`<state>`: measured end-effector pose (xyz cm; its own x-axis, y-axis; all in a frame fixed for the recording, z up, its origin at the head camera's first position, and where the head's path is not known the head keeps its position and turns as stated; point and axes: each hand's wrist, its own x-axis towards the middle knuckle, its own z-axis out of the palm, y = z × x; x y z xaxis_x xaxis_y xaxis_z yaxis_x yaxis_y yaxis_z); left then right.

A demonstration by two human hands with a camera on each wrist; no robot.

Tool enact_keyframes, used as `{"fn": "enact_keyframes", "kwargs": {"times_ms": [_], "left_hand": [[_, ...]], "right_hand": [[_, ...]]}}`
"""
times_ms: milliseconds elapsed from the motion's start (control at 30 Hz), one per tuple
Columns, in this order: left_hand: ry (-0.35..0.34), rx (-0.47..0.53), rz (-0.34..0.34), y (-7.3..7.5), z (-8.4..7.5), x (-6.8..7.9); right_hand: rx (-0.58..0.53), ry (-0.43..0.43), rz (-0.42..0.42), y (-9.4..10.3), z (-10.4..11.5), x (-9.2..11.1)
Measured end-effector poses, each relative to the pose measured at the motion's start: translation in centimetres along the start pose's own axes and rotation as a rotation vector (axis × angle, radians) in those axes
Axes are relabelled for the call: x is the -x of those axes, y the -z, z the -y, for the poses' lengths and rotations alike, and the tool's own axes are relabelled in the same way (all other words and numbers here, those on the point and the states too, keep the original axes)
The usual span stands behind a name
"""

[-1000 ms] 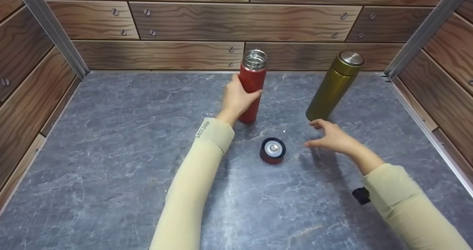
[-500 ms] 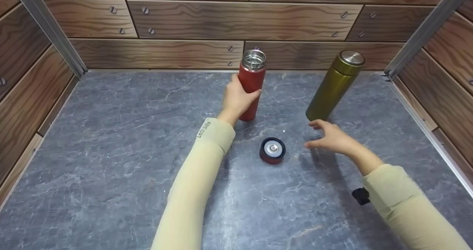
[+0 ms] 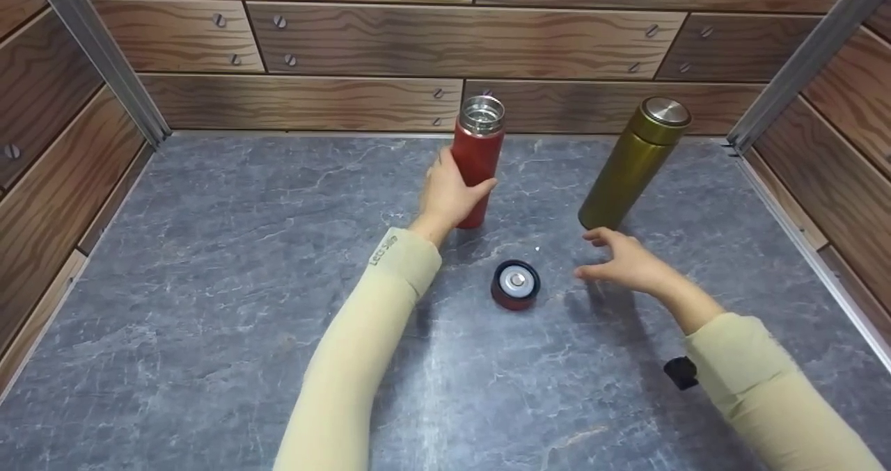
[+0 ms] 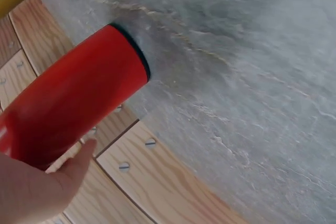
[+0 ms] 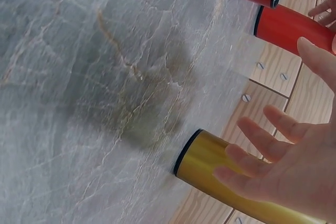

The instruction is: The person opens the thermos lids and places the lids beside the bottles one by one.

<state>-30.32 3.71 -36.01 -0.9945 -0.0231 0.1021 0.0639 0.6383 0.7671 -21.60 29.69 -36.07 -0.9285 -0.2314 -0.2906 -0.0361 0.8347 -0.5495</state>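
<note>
My left hand (image 3: 447, 191) grips a red thermos (image 3: 479, 152) around its middle. The thermos stands upright with its steel mouth uncovered. Its cap (image 3: 515, 285) lies upside down on the table in front of it, showing a pale inner plug. My right hand (image 3: 619, 261) hovers with fingers spread and holds nothing, between the cap and a gold-green thermos (image 3: 630, 168). That thermos stands upright with its steel-topped lid on. In the left wrist view, the red thermos (image 4: 84, 85) shows its dark base rim; in the right wrist view the right hand (image 5: 294, 166) has relaxed fingers.
A grey marbled tabletop (image 3: 230, 304) lies under everything. Wood-patterned walls (image 3: 362, 40) enclose it at the back and sides, with metal posts (image 3: 97, 53) in the corners. A small black object (image 3: 681, 373) shows beside the right sleeve.
The left hand and the red thermos stay in almost the same place, and the right hand keeps its pose. The whole head view shifts very slightly.
</note>
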Motion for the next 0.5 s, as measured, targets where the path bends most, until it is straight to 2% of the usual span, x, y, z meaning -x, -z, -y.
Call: {"fn": "enact_keyframes", "kwargs": {"times_ms": [233, 367, 500], "left_hand": [[0.057, -0.241, -0.008, 0.9, 1.2, 1.4], [0.019, -0.285, -0.019, 1.6, 1.9, 2.3], [-0.048, -0.279, -0.002, 2.0, 2.1, 3.1]], "right_hand": [[0.029, -0.022, -0.026, 0.4, -0.1, 0.4], [0.027, -0.042, -0.034, 0.8, -0.2, 0.4], [0.024, -0.05, -0.047, 1.1, -0.4, 0.5]]}}
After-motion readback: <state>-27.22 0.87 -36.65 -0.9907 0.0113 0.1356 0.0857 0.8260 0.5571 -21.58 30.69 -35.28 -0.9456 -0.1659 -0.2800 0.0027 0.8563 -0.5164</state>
